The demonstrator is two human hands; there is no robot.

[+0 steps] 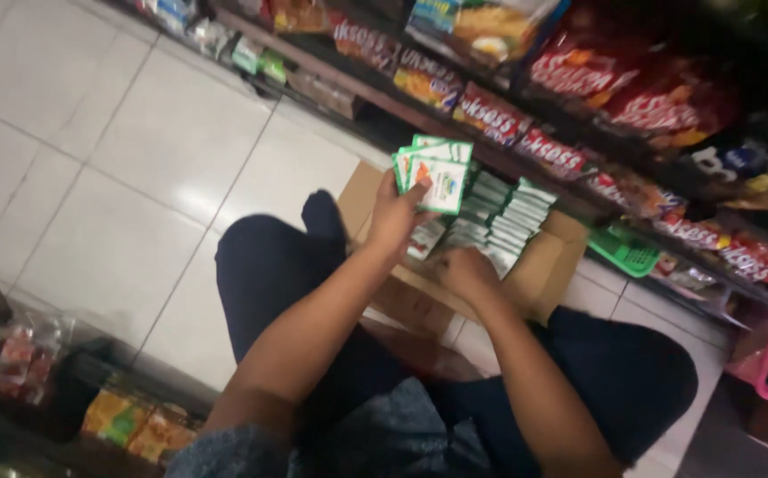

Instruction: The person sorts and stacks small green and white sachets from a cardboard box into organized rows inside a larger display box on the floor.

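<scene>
My left hand (395,215) is raised over an open cardboard box (547,261) and grips a fanned stack of small green and white packets (436,173). My right hand (466,268) reaches down into the box, its fingers among the rows of the same green packets (501,219) standing on edge inside; whether it holds any is hidden. The box sits on the tiled floor between my knees, in front of a low shop shelf.
A shelf (455,124) runs along the upper right, packed with red and orange snack bags (632,93). A green basket (623,252) lies under it beside the box. More snack packs (136,423) sit at lower left. White floor tiles (119,150) spread to the left.
</scene>
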